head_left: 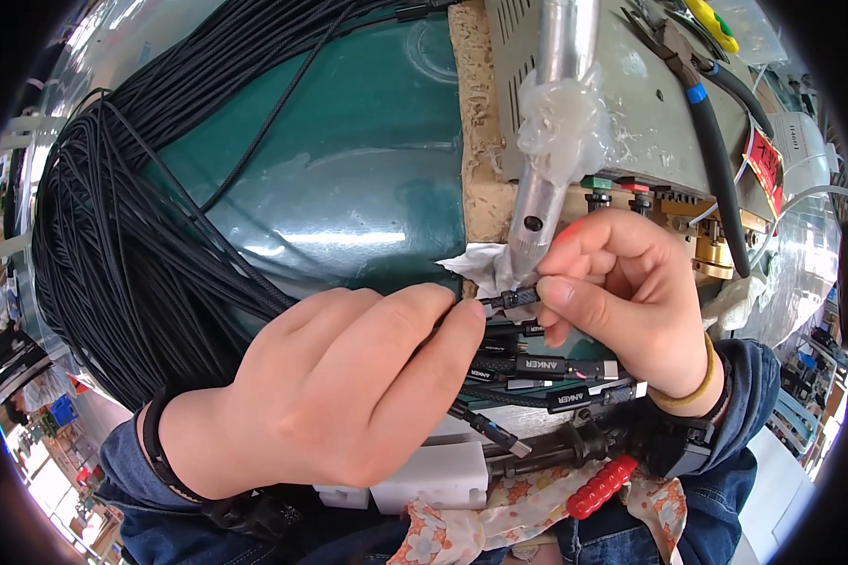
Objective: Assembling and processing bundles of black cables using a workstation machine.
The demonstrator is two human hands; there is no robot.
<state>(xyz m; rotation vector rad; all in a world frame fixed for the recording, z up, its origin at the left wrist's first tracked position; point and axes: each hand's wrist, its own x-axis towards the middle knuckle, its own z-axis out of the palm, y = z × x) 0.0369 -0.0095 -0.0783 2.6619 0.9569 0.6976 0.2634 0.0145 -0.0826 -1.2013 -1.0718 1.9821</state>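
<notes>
A black braided cable end with a dark connector (516,298) lies between my two hands, right below the tip of a metal nozzle (534,224). My left hand (334,386) is closed on the cable on the connector's left side, its thumb and forefinger pinched together. On the other side, my right hand (627,306) pinches the connector's right end between thumb and fingertips. Whitish lumpy material (565,122) coats the nozzle's upper part, and a crumpled white scrap (485,268) sits beside its tip. Several black cable connectors (543,366) lie just below my fingers.
A thick bundle of black cables (122,235) spreads over a green mat (349,179) at left. At upper right, pliers (707,122) rest on a grey metal box (622,85). A white block (433,476), a red ribbed handle (601,487) and floral cloth (443,537) are near me.
</notes>
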